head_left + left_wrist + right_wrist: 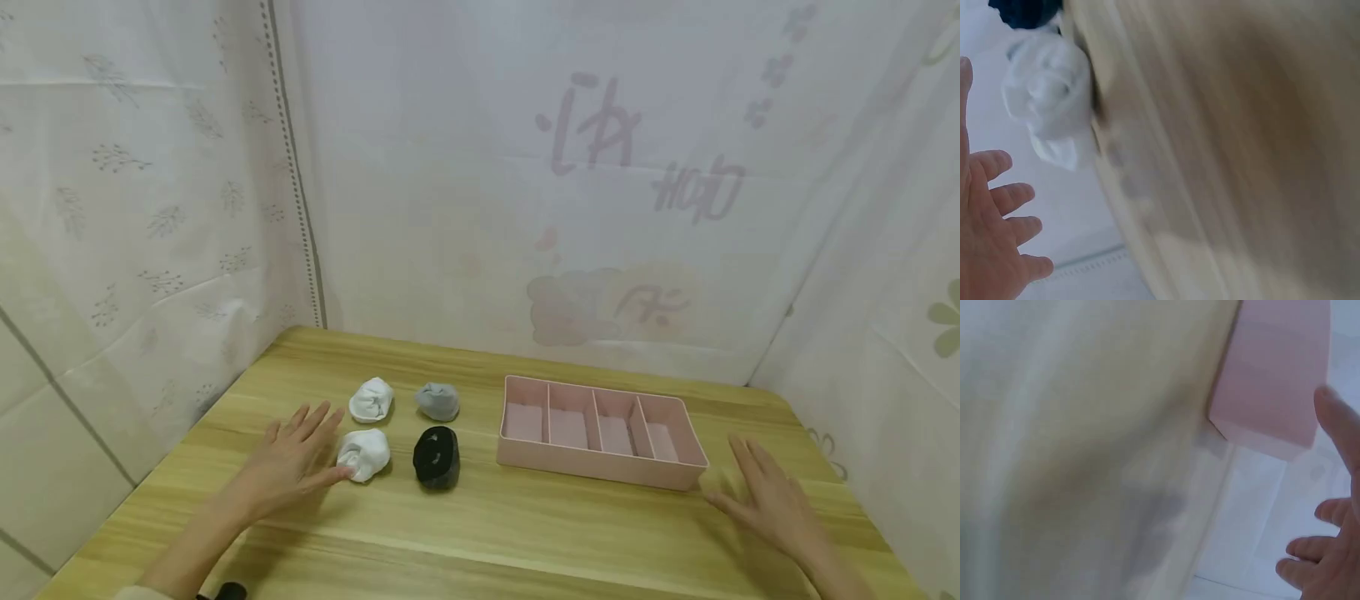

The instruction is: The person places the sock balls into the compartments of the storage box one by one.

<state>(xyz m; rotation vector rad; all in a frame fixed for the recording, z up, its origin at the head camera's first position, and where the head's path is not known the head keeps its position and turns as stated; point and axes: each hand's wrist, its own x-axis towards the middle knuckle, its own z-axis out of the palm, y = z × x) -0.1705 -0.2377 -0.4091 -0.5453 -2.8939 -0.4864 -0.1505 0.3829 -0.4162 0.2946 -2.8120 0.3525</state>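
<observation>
Two balled-up white socks, a near one (364, 455) and a far one (371, 400), lie on the table's left half. Beside them are a balled grey sock (438, 402) and a black one (436, 458) with a greyish lower side. My left hand (288, 462) hovers with spread fingers just left of the near white sock, its thumb tip overlapping that sock's edge. The left wrist view shows this palm (988, 231) with nothing in it. Off the right end of a pink box (592, 468) is my right hand (772, 504), fingers extended and holding nothing.
Dividers split the pink box into several compartments, with no contents visible inside. Wood-grain table (465, 542) runs under everything. Patterned pale curtains (420, 208) enclose the back and both sides. A small black object (231, 592) shows at the bottom edge near the left forearm.
</observation>
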